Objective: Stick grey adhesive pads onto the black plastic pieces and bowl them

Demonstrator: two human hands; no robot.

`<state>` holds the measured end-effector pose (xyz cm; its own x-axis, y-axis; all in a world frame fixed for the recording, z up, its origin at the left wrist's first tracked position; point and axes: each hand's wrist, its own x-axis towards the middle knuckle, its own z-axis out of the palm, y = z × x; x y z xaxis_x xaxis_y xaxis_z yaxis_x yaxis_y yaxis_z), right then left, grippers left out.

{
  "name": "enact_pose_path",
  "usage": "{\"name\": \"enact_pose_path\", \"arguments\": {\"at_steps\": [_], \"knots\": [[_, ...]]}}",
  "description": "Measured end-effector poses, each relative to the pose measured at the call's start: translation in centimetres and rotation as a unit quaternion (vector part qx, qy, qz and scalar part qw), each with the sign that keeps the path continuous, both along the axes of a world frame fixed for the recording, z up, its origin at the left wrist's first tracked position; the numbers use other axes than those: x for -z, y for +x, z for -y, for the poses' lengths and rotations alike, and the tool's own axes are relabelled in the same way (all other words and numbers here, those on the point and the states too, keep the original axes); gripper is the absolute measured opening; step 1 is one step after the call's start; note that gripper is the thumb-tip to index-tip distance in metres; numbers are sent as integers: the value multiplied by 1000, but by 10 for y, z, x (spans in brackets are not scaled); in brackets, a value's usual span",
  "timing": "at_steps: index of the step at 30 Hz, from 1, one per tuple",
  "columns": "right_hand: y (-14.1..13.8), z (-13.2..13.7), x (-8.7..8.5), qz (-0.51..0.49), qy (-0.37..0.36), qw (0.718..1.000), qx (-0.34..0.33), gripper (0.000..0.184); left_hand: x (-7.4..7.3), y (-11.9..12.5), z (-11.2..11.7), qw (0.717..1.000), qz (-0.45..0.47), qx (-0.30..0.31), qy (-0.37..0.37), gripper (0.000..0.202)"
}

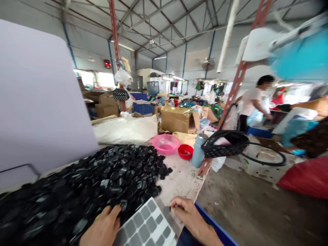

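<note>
A white sheet of grey square stickers [146, 225] lies at the near edge of the table. My left hand [104, 227] rests beside the sheet's left side, against a big pile of black round caps [102, 181]; its fingers are curled, and whether they hold a cap is hidden. My right hand [188, 213] sits at the sheet's right corner, its fingertips pinched together on a small grey sticker [167, 209].
A pink basket [166, 143], a red bowl [185, 151] and a grey-blue bottle [198, 150] stand further along the table [181, 181]. A large white board [38, 99] rises at the left. Cardboard boxes, sacks and a standing person [253, 102] fill the background. Bare floor lies to the right.
</note>
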<state>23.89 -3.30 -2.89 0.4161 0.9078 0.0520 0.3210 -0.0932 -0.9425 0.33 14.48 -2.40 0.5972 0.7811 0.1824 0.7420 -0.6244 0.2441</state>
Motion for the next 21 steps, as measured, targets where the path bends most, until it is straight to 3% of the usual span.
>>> {"name": "enact_pose_path", "arguments": {"at_steps": [3, 5, 7, 9, 13, 14, 17, 21], "knots": [[-4, 1, 4, -42, 1, 999, -32, 14, -20, 8, 15, 996, 30, 7, -79, 27], [-6, 1, 9, -66, -1, 996, -53, 19, -29, 9, 19, 984, 126, -19, -123, 19], [-12, 2, 9, -102, -1, 992, -67, 23, -36, 7, 26, 952, 222, -47, -203, 18], [-21, 4, 4, -145, 5, 986, -87, 27, -41, 5, 40, 896, 301, -55, -321, 18], [-46, 8, -17, -195, 11, 959, -205, 40, -45, 6, 78, 718, 397, -27, -571, 16], [-51, 8, -21, -190, 5, 953, -237, 42, -45, 7, 87, 695, 397, -21, -600, 17], [-60, 9, -24, -168, -22, 941, -293, 47, -43, 6, 104, 673, 391, -21, -628, 18], [-63, 13, -17, -217, -45, 932, -289, 47, -40, 2, 109, 661, 388, -36, -642, 26]]}}
